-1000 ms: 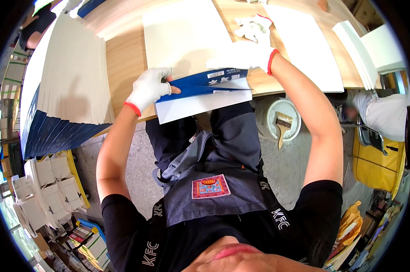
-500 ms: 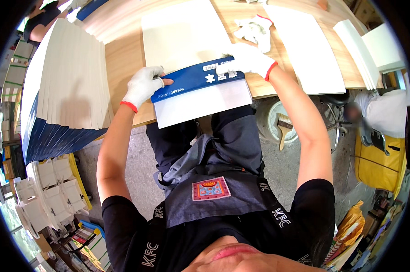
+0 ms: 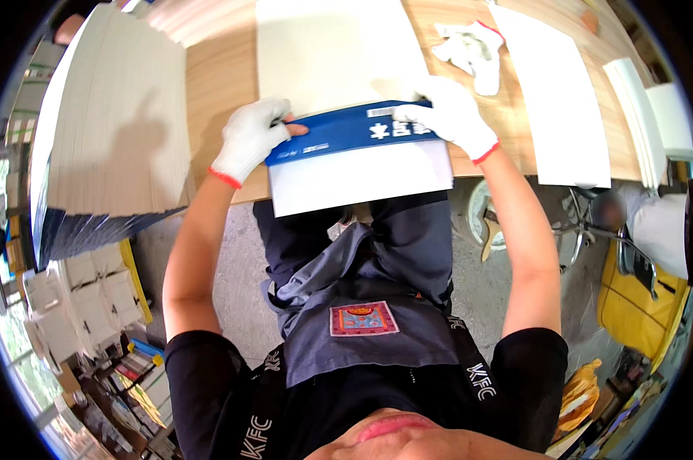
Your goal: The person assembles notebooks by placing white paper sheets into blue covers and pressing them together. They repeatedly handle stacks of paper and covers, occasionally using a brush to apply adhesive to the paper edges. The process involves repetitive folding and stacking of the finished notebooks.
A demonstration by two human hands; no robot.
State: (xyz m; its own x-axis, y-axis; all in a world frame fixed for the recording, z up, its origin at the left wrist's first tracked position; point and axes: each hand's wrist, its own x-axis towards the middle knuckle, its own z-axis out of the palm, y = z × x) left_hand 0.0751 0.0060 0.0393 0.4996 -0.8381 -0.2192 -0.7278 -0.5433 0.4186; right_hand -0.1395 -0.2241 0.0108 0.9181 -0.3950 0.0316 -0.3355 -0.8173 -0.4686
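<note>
Both my hands wear white knit gloves with red cuffs. My left hand (image 3: 248, 138) grips the left end of a blue-and-white folded cover (image 3: 358, 157), and my right hand (image 3: 445, 116) presses on its right end. The cover lies across the near edge of the wooden table (image 3: 216, 84), its white lower part hanging over the edge toward my lap. Its blue band overlaps a white sheet (image 3: 327, 50) lying flat on the table behind it.
A tall stack of white sheets with blue edges (image 3: 113, 130) stands at the left. A crumpled white glove (image 3: 469, 46) and more white sheets (image 3: 557, 96) lie at the right. Below the table edge are a round container with a brush (image 3: 486, 222), a yellow bag (image 3: 638, 299) and white boxes (image 3: 78, 299).
The blue-and-white cover has moved further onto the table, over the white sheet. Both hands moved up and away from me with it.
</note>
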